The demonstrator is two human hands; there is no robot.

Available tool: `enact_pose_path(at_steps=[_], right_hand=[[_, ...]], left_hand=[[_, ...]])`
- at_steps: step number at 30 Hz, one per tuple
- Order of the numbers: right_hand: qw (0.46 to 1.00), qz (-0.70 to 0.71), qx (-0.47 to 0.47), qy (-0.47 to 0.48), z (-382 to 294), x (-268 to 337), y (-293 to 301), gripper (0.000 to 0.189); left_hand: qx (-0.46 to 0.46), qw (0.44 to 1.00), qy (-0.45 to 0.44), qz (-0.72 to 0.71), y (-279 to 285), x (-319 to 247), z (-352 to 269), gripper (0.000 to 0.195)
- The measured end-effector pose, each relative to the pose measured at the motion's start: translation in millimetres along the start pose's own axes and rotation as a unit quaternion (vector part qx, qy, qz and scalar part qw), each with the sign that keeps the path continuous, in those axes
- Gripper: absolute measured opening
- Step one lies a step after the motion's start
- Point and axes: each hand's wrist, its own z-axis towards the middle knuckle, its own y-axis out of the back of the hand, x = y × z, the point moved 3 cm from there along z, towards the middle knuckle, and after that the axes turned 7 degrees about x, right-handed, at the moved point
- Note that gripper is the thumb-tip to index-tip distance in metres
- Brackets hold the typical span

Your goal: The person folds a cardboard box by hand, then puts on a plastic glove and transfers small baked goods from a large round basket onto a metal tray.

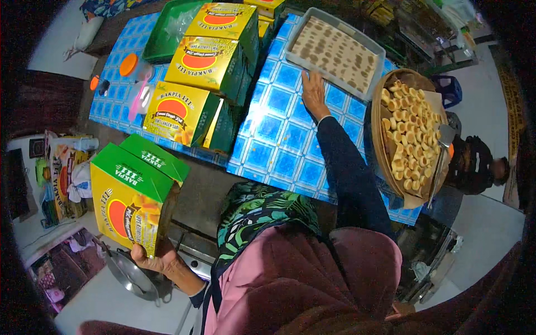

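Observation:
My left hand [155, 257] grips the lower edge of printed yellow-and-green cardboard boxes [130, 201], raised at the left of the view. They seem to be two boxes side by side. My right hand [314, 94] holds nothing; its fingers reach toward the near rim of a pale plastic tray [295, 57] lined with stained paper. It rests on or just above the blue tiled-pattern tablecloth [278, 100]. Between my hands, several more yellow boxes [178, 113] stand stacked in a row on the table.
A round woven tray [379, 138] at the right holds many small browned pastries [408, 130], with a metal spatula [447, 135] on its rim. A green tray [158, 48] and orange-lidded jars [128, 65] stand at the back left. A metal wok [132, 274] sits low at the left.

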Motion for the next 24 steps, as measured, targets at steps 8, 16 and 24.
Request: enact_pose_path(at_steps=[8, 16, 24], right_hand=[[0.99, 0.095, 0.103, 0.019, -37, 30, 8, 0.009], [0.966, 0.225, 0.108, 0.068, -131, 134, 74, 0.02], [0.969, 0.185, 0.144, -0.078, -140, 99, 77, 0.022]], left_hand=[[-0.025, 0.999, 0.006, 0.021, 18, 12, 9, 0.07], [-0.021, 0.999, 0.028, 0.039, 23, 13, 46, 0.064], [0.076, 0.994, 0.078, 0.021, -1, 11, 93, 0.069]])
